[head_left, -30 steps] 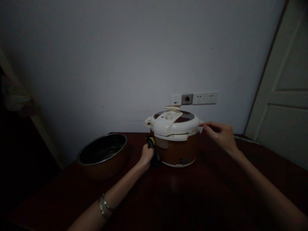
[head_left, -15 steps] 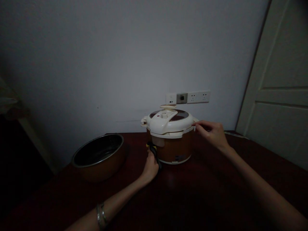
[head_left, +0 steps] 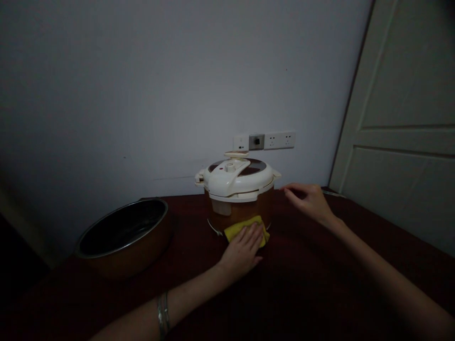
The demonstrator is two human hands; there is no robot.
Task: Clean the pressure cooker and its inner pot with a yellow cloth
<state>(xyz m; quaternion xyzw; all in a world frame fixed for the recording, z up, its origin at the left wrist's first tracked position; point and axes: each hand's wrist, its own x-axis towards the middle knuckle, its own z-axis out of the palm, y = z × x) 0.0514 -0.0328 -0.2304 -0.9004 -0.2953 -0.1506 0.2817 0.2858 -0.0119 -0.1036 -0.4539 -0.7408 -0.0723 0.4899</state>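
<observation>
An electric pressure cooker (head_left: 265, 206) with an orange-brown body and a white lid stands upright on the dark red table. My left hand (head_left: 243, 248) presses a yellow cloth (head_left: 232, 231) against the lower front of its body, the fingers lying over the cloth. On the cooker's right side, a short gap away, hovers my right hand (head_left: 309, 203). Its thumb and index fingertip come together in a pinch, and I see nothing between them. Its other fingers are curled and partly hidden.
A wide orange-brown pot (head_left: 131, 258) with a dark inside stands to the left on the table (head_left: 192, 265). Behind the cooker, wall sockets (head_left: 279, 140) and a switch are set in the pale wall. A panelled door (head_left: 401, 156) rises at the right.
My left hand has swept rightward across the cooker's lower front, and more of the yellow cloth shows. My right hand has come off the cooker's right side. The view has shifted slightly right.
</observation>
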